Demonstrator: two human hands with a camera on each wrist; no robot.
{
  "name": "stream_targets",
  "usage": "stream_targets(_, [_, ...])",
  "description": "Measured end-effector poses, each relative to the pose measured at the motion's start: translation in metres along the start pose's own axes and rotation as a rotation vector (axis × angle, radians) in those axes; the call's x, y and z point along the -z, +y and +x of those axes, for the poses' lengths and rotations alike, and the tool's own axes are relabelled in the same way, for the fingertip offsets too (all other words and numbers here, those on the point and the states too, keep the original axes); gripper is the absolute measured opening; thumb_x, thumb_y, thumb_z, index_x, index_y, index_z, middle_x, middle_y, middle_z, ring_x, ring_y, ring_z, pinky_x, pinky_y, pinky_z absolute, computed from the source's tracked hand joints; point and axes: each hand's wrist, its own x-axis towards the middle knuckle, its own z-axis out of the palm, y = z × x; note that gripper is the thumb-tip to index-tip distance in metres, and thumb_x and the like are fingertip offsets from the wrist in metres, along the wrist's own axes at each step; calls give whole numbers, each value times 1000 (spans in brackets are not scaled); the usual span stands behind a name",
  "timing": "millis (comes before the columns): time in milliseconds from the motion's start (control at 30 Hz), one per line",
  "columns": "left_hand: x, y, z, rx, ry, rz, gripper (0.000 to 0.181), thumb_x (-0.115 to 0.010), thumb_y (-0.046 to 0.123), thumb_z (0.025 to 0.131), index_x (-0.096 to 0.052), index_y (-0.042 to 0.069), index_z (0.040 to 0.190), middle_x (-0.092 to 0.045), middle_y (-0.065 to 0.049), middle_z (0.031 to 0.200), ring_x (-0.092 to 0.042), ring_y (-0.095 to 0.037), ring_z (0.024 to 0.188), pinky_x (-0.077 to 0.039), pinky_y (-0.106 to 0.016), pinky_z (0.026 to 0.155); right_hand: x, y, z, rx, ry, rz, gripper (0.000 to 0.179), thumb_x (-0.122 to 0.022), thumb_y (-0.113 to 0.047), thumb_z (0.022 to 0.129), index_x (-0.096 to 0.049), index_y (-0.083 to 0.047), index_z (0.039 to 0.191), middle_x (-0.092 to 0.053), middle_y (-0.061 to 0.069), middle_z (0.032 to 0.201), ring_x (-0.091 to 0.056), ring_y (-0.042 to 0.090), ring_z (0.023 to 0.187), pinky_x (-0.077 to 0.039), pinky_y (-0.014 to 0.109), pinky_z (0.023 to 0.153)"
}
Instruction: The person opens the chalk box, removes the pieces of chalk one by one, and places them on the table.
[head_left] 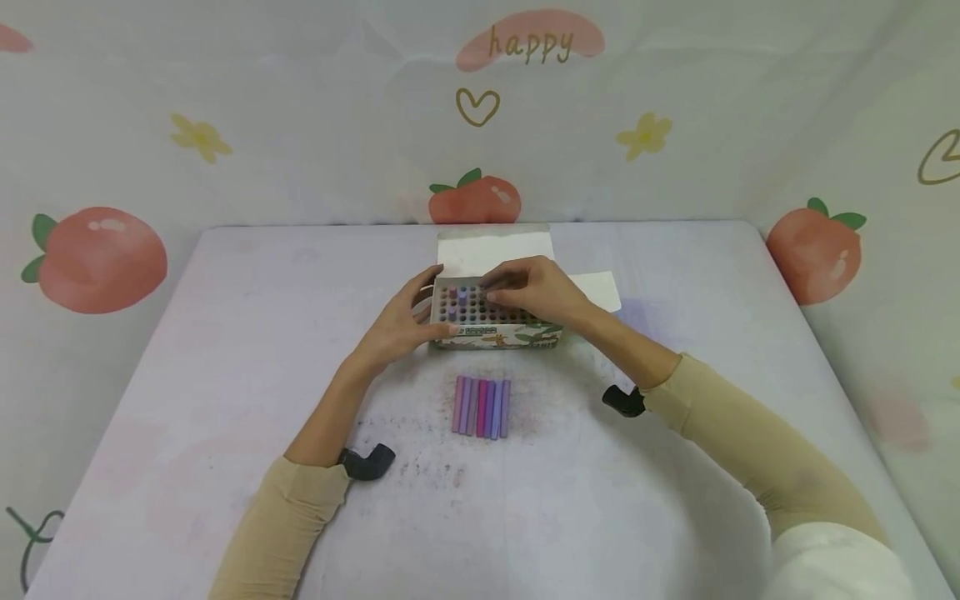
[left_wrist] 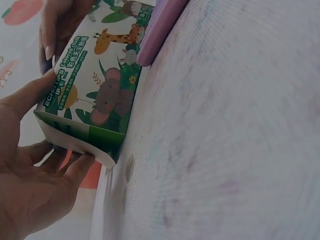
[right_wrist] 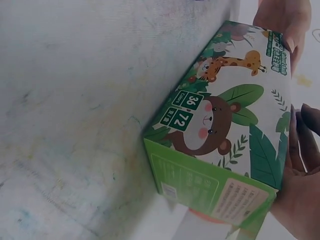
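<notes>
A cardboard box of colored chalk (head_left: pixel 497 337), printed with cartoon animals, stands with its lid (head_left: pixel 491 250) raised at the back. My left hand (head_left: pixel 401 325) grips its left end, thumb at the front top edge and fingers along the side; the left wrist view shows that hand (left_wrist: pixel 35 165) at the end flap. Inside is a tray with rows of holes (head_left: pixel 472 312), where a few purple and pink chalk sticks (head_left: pixel 462 297) stand. My right hand (head_left: pixel 542 290) reaches over the tray, thumb and fingertips close together at the holes; I cannot tell whether they pinch a chalk stick.
Several pink and purple chalk sticks (head_left: pixel 481 408) lie side by side in front of the box. A white side flap (head_left: pixel 596 290) sticks out to the right. Chalk smudges mark the white tablecloth (head_left: pixel 420 517), and a printed curtain (head_left: pixel 337 108) hangs behind the table.
</notes>
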Motion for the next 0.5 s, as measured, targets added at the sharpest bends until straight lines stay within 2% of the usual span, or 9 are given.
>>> stream_targets(300, [3,0,-2,-7,-3,-4,97,-82,13,84,-21,19,159,-22,-4,160,-24,-23,147,-31,-35,119,-10,3,13,25,-30,50,22,-70,-7,93,-73,-4,114,-74,9,104,-72,21,89,-62,33,79])
stream_targets(500, [2,-1,0,15,-7,1,98,-83,18,83,-20,23,159,-20,-3,162,-23,-23,148,-32,-33,119,-16,8,20,41,-38,-43,21,-70,-10,92,-75,-9,113,-74,2,105,-70,15,94,-59,30,82])
